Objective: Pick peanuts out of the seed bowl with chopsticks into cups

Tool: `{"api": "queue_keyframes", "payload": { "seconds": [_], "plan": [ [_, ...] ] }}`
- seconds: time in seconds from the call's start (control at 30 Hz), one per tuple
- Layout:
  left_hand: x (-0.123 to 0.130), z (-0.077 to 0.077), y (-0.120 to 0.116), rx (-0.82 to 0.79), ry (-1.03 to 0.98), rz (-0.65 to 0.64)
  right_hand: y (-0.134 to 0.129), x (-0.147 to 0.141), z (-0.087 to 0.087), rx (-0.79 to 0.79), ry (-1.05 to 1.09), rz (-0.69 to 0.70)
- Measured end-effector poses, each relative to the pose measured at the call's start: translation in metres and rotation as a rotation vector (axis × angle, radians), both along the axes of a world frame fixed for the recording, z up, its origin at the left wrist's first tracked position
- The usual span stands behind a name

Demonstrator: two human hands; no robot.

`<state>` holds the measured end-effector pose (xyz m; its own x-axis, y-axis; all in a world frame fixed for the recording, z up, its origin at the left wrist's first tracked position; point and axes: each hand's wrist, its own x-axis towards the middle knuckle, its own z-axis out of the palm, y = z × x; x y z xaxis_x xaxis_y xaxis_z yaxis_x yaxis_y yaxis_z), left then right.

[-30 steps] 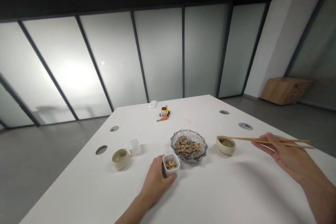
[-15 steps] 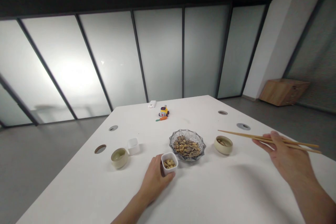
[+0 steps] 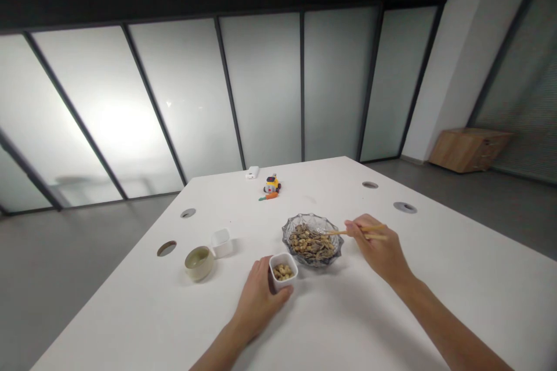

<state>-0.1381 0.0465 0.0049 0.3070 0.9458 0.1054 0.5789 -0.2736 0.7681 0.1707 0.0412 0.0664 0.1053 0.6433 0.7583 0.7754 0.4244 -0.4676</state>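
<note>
My left hand (image 3: 261,298) is wrapped round a small square white cup (image 3: 282,283) that holds pale nuts, thumb in front and fingers at its left side. Just behind it stands a scalloped glass bowl (image 3: 290,250) heaped with striped seeds and nuts (image 3: 311,242). Over the bowl's right side, my right hand (image 3: 376,243) grips a pair of wooden chopsticks (image 3: 343,232), their tips above the seeds near the middle. Whether anything is between the tips cannot be made out. The small beige bowl at the right is hidden behind my right hand.
On the left stand a beige bowl (image 3: 199,264) and another white cup (image 3: 222,243). Farther back lie a toy carrot (image 3: 268,196), a yellow toy vehicle (image 3: 272,184) and a white case (image 3: 252,173). The white table (image 3: 322,185) has several round holes.
My right hand has moved left with the chopsticks, from beyond the right beige bowl to the glass bowl, now covering the beige bowl. My left hand remains on the white cup.
</note>
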Motion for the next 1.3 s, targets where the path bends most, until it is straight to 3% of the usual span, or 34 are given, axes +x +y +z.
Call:
{"api": "queue_keyframes", "payload": {
  "seconds": [0.23, 0.57, 0.87, 1.0, 1.17, 1.3],
  "plan": [
    [0.001, 0.004, -0.002, 0.002, -0.018, 0.009, -0.009, 0.007, -0.024, -0.008, -0.016, 0.009],
    [0.001, 0.006, -0.003, -0.001, -0.005, 0.01, -0.014, -0.006, -0.014, -0.09, 0.11, 0.143],
    [0.003, 0.008, -0.005, 0.01, -0.008, 0.011, -0.013, 0.001, -0.018, 0.014, 0.176, 0.013],
    [0.003, 0.01, -0.005, 0.004, -0.014, 0.01, -0.012, -0.001, -0.012, -0.055, 0.498, 0.0],
    [0.003, 0.009, -0.005, 0.001, 0.002, 0.017, -0.006, -0.007, -0.012, -0.106, 1.068, 0.208],
    [0.003, 0.009, -0.005, 0.013, -0.005, 0.014, -0.005, -0.012, -0.016, -0.124, 1.182, 0.264]
  ]
}}
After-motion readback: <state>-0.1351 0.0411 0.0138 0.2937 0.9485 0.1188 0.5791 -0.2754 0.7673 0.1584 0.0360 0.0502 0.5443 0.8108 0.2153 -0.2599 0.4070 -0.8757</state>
